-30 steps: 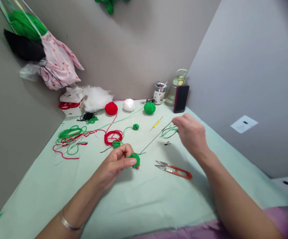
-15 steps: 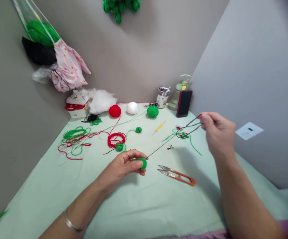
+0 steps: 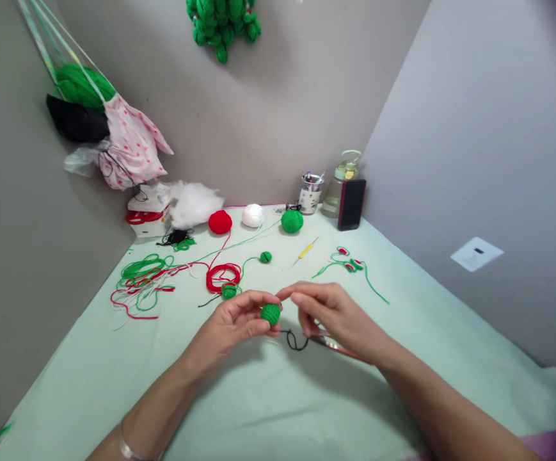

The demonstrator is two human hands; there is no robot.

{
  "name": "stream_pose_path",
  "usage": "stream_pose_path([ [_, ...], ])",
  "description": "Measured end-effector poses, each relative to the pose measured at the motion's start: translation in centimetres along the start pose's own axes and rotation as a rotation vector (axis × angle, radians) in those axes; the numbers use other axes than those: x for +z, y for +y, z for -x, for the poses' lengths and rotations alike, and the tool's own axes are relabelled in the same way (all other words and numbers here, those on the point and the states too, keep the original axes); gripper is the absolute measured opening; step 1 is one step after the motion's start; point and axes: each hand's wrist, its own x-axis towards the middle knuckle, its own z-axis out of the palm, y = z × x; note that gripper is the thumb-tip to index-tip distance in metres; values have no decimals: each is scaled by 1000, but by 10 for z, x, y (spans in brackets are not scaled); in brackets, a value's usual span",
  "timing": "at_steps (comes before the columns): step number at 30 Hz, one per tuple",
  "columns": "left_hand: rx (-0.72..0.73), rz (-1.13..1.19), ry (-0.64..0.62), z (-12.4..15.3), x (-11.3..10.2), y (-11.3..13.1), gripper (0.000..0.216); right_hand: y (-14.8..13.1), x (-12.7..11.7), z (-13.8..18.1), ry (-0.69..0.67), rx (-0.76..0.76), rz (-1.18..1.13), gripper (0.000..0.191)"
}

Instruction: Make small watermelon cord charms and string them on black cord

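Left fingers: I saw the left hand (image 3: 232,319) holding the green crocheted ball (image 3: 270,314) between thumb and fingers.
Right fingers: right hand (image 3: 329,310) reached just beside it, fingertips narrow; I couldn't tell whether they gripped anything.
Ball: small, rounded, ridged stitches.
Black thread (image 3: 297,349): curled below the right fingers.
Snips (image 3: 342,349): partly hidden by the right hand.
Room: tablecloth (image 3: 263,406) stretched between forearms, back to the wall (image 3: 278,141).

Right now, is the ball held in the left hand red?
No, the left hand holds a green ball with a textured surface.
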Motion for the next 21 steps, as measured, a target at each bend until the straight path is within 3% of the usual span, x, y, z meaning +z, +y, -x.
stream_pose_path([
  [4, -2, -2, -10, -2, -2, -1, 33, 6, 11, -2, -37, -13, -38, 42],
  [10, 33, -97, 61, -3, -2, -2, 32, 2, -2, 0, -184, -26, -37, 44],
  [14, 39, -150, 118, -4, -1, -4, 32, 2, -3, 0, -240, 57, -221, 42],
  [18, 62, -225, 122, -3, 2, -5, 27, 8, 1, -2, -417, 121, -394, 37],
  [21, 86, -293, 123, -1, 5, -5, 20, 12, 5, -6, -351, 100, -547, 31],
])
